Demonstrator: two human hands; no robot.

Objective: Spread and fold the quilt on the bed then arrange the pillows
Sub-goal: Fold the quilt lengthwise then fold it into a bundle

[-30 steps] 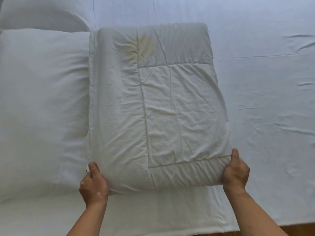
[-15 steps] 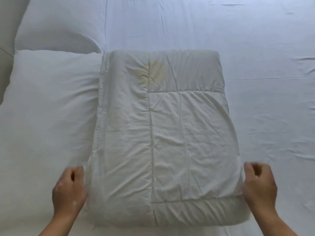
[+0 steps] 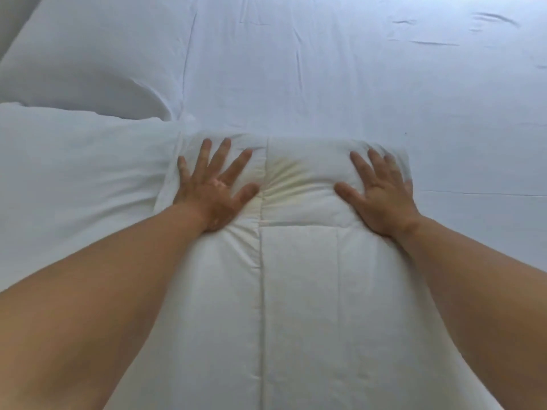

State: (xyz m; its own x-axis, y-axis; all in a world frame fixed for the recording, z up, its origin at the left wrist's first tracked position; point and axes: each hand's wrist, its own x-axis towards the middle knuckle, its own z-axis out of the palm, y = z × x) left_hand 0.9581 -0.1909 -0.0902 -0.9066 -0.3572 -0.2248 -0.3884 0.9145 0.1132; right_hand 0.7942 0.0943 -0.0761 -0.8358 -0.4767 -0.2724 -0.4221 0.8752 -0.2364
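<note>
White folded quilt [image 3: 299,306]: lies flat on the bed sheet [image 3: 384,84], its long side running away from the person. Stitched seams are visible and the far end is rounded.
Yellowish stain [image 3: 285,177]: on the quilt's far end, between the two hands.
Left hand [image 3: 211,189]: palm down, fingers straight and spread wide. It presses the quilt's far left corner and holds nothing.
Right hand [image 3: 381,198]: palm down, fingers straight and spread. It presses the quilt's far right corner and holds nothing. Its outer fingers are blurred.
Near pillow [image 3: 74,187]: white, left of the quilt, its edge touching the quilt's left side.
Far pillow [image 3: 88,54]: white, beyond the near pillow at upper left, apart from the quilt.
Sheet: white and lightly creased, showing to the right of the quilt and beyond it.
</note>
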